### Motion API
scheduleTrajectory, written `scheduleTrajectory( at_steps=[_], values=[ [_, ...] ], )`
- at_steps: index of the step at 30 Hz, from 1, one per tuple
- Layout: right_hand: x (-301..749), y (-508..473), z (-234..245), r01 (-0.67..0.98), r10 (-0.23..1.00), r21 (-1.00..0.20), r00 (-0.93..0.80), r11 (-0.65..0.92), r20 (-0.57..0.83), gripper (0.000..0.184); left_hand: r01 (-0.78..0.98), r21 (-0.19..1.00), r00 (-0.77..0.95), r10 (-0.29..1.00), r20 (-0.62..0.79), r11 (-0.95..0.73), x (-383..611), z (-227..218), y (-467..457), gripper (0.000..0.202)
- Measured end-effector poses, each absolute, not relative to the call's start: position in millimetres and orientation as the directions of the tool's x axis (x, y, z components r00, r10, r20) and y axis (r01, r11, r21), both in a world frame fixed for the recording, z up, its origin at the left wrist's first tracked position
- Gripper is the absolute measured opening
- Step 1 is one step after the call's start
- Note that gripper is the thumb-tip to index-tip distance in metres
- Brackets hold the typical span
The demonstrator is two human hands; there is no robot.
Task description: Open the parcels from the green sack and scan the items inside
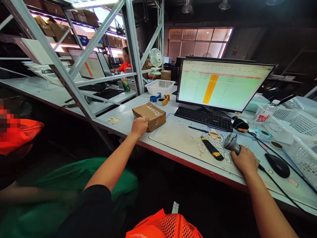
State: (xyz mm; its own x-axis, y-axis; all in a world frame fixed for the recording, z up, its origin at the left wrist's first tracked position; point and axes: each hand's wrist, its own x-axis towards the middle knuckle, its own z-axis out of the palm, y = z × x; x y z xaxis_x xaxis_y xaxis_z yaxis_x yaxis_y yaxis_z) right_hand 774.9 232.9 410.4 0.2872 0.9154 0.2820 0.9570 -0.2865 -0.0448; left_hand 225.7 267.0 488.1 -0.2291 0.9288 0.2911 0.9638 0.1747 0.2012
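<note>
My left hand [140, 127] is closed on the near edge of a small brown cardboard box [151, 114] with white lettering, which rests on the desk. On the desk mat [170, 135], my right hand [245, 160] is wrapped round the handle of a grey barcode scanner [231, 142], its head facing left and its cable trailing to the right. A black and yellow utility knife [212, 148] lies between the hands. Beyond it is a thin black pen [198, 129]. To the right of my right hand sits a black mouse [277, 164].
A monitor [220, 86] and keyboard [203, 118] stand behind the mat. Two tape dispensers [162, 100] and a white basket [160, 86] are at the back. More baskets [294, 122] and a bottle [264, 112] crowd the right. A metal frame post [133, 49] rises at left; a person [17, 129] is close by.
</note>
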Motion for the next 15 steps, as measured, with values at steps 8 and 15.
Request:
scheduleTrajectory(
  at_steps=[8, 15],
  values=[
    [771.5, 233.6, 414.3, 0.948, 0.915, -0.03, 0.315, -0.318, 0.252, 0.063, 0.997, 0.069, -0.015, 0.907, 0.42, -0.015, 271.0, 513.8, 289.7, 0.061],
    [766.6, 231.6, 420.1, 0.944, 0.913, -0.045, 0.327, -0.326, 0.244, 0.062, 0.99, 0.13, 0.033, 0.989, 0.142, -0.052, 310.4, 541.4, 371.6, 0.047]
  ],
)
